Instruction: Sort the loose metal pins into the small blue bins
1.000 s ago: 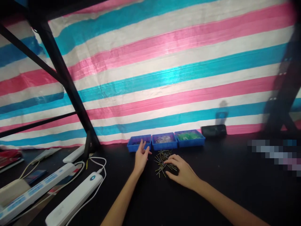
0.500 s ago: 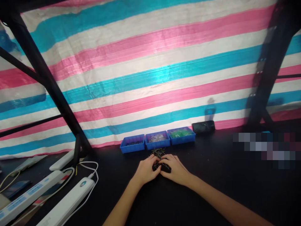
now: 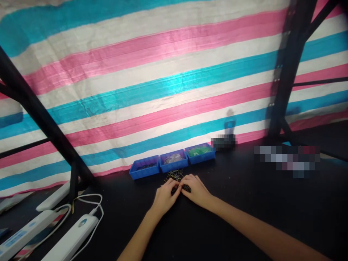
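Fingers curled and pressed together, my left hand (image 3: 164, 197) is at the near side of a loose pile of thin, screw-like metal pins (image 3: 176, 175). My right hand (image 3: 197, 190) is closed the same way from the other side, and the fingertips of both hands meet over the pins. Some dark pins show under the curled fingers; exactly how many each hand grips is hidden. The rest of the pile, yellowish and dark, fans out just beyond the fingertips, in front of the blue bins.
Behind the pile stand a blue bin with dark small parts (image 3: 144, 173), one with clear bags (image 3: 174, 166) and one with green bags (image 3: 200, 157). White power strips (image 3: 72, 239) and cables lie left. Black frame posts (image 3: 54, 130) stand before a striped sheet (image 3: 163, 90).
The view has shifted right, so things appear further left. My hands have drawn closer together, and their fingertips now meet over the pins.
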A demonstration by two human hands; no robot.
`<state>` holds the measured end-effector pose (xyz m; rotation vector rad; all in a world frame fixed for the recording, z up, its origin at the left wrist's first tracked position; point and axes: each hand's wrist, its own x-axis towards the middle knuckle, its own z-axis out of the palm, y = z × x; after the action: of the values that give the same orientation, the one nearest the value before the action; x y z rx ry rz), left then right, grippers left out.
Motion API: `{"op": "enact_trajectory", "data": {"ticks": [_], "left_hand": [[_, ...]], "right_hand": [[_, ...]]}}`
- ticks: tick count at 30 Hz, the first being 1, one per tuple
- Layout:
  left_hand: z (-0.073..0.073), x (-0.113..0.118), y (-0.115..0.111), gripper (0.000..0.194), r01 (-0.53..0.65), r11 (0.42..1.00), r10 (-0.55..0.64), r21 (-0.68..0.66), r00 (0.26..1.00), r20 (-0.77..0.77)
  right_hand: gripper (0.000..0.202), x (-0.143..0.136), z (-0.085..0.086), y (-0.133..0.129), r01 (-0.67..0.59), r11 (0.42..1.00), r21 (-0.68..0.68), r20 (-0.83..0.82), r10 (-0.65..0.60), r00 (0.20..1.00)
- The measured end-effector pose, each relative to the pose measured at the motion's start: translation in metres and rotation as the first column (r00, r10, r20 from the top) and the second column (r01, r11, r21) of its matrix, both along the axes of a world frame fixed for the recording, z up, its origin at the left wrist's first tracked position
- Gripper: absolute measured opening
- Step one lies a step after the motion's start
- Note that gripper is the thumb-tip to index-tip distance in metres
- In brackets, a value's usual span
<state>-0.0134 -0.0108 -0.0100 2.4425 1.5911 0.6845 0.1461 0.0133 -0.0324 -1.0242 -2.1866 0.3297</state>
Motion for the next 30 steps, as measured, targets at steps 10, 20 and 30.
{"op": "enact_trajectory", "data": {"ticks": [10,20,30], "left_hand": [[0.014,-0.006,-0.010,0.039,0.144,0.989,-0.145,-0.030,0.989,-0.034],[0.001,-0.009,0.001,0.036,0.142,0.989,-0.141,0.048,0.990,-0.024],[0.000,-0.001,-0.001,0.018,0.074,0.990,-0.069,0.123,0.996,-0.051]], "right_hand": [[0.011,0.001,-0.001,0.002,0.044,0.999,0.014,-0.020,-0.044,0.999],[0.016,0.001,0.000,0.003,0.046,0.999,0.017,-0.048,-0.045,0.998],[0.012,-0.001,0.003,0.002,0.002,1.000,0.011,-0.224,0.001,0.975]]}}
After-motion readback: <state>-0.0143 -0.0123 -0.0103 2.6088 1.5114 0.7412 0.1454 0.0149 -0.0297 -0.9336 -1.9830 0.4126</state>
